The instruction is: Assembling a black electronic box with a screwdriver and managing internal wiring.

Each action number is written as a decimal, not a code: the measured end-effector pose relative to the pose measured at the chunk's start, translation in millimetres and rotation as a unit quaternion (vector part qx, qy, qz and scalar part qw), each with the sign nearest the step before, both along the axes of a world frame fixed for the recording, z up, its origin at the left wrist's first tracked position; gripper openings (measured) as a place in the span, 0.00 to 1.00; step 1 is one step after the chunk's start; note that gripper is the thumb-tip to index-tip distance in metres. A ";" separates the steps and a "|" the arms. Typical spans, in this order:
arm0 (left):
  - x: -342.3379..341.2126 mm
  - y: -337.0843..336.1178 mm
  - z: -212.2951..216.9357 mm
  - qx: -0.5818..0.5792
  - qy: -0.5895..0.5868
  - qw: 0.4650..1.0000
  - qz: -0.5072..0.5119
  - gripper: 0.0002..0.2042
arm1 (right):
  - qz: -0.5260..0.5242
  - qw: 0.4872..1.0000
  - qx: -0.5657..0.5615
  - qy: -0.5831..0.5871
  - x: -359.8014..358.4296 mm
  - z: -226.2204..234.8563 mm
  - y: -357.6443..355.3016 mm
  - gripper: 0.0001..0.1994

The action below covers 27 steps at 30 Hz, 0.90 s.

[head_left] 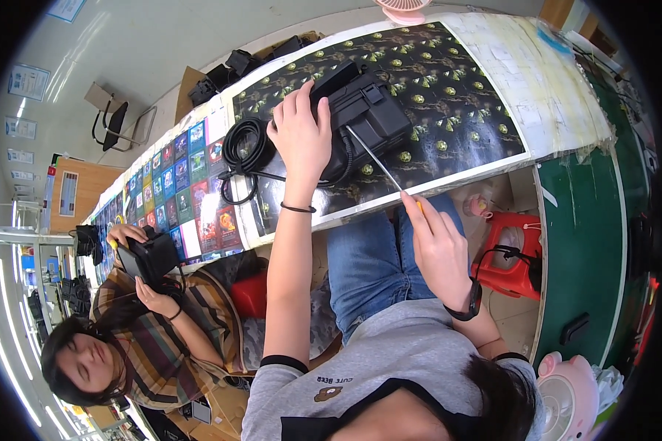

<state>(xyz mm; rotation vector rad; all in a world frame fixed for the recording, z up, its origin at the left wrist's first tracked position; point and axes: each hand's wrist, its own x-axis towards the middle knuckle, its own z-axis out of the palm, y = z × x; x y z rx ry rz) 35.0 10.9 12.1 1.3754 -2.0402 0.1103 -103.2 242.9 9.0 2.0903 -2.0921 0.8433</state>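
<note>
A bulky black plastic device (375, 110) lies on the bench in front of me, its upper part made of raised panels and flaps. My left hand (301, 136) rests against its left side, fingers stretched and spread; its palm hides part of the casing. In my right hand (440, 246) is a screwdriver (375, 160) with a yellow handle, mostly covered by my fingers. Its thin metal shaft slants up and left, with the tip at the device's near side; whether it sits in a screw I cannot tell. Beside my left hand lies a coiled black cable (244, 147).
Dark patterned and picture-card sheets (191, 173) cover the bench. At left, a co-worker (169, 323) holds another black device (153, 257). A pink fan (404, 9) stands at the far edge. Below right are a red stool (504, 253) and a green surface (581, 242).
</note>
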 end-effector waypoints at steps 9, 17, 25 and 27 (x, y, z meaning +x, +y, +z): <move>-0.7 0.9 -1.5 -0.017 -0.001 1.000 0.023 0.18 | -0.015 0.999 -0.012 0.035 5.4 2.2 -1.6 0.33; 1.7 -1.4 -1.1 -0.016 0.029 0.999 -0.001 0.18 | 0.143 0.922 0.023 -0.359 3.1 -21.6 -9.7 0.30; 4.0 -4.3 -1.3 -0.002 0.051 0.999 -0.010 0.18 | 0.166 0.383 0.206 -0.885 -27.3 -28.1 -12.9 0.26; 4.2 -3.1 -1.8 -0.003 0.055 0.998 -0.008 0.18 | 0.155 0.478 0.206 -0.840 -17.7 -18.0 -11.4 0.25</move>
